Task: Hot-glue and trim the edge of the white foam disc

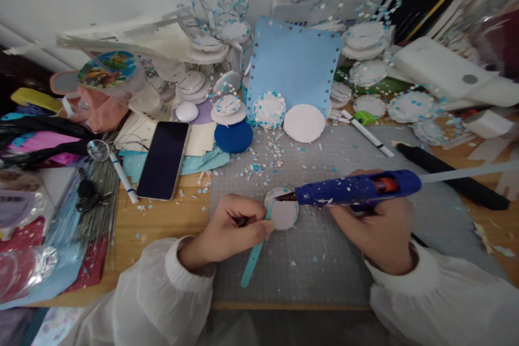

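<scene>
My left hand (231,227) pinches a flat teal craft stick (252,264), whose upper end lies over a small white round disc (286,215) on the grey cutting mat (324,265). Wrapped around its handle, my right hand (375,227) grips a blue glue gun (336,189) spotted with white. The gun points left, and its dark nozzle is at the teal stick's upper end, above the disc. From the gun's back end a pale glue stick (466,174) runs out to the right. Whether glue is flowing cannot be made out.
A smartphone (164,159) and keys (89,192) lie to the left. Behind the mat, a light blue card (295,67) leans upright, with a white disc (305,123) and a confetti-edged disc (269,110) before it. A black stick-like object (450,175) lies right.
</scene>
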The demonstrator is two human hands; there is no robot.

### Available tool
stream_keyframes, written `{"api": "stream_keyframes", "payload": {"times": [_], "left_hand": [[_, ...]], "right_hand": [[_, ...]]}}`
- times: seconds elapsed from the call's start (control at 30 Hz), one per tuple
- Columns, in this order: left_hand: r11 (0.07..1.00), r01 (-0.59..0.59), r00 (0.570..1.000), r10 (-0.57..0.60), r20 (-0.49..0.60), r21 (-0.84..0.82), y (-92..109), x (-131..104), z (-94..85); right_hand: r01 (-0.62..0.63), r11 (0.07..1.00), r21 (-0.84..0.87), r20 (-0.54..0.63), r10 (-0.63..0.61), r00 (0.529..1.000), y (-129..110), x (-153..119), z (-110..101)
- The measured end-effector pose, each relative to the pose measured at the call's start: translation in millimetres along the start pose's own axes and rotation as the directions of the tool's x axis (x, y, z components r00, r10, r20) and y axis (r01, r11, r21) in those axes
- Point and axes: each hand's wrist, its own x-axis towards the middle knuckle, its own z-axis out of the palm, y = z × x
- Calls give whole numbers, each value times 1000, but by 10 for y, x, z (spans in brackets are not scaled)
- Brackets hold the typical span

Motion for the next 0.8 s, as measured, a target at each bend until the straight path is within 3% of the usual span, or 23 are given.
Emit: {"api": "stream_keyframes", "payload": {"times": [0.2,0.27,0.33,0.43,0.6,0.8], "left_hand": [[1000,-12,1000,12,-3,-5,6,4,0],[1000,-6,1000,6,-3,-22,-1,7,-1],[999,-1,1000,1,-9,-43,-15,4,-6],[997,-1,1000,-1,-25,-74,-41,-7,-15],[996,-6,999,3,-36,-86,-56,-11,-17],[995,-3,998,-4,-66,-104,-123,-6,-21]], "right_hand": [[177,981,-84,-123,-186,975,110,40,20],[102,977,-185,-193,-138,971,200,71,5],[-49,958,-283,-263,-29,964,317,100,-40],[-224,922,-317,-297,128,946,520,115,-162],[-371,808,-458,-212,306,928,845,39,-357],[-294,828,-477,24,346,938,1071,-40,-428]]}}
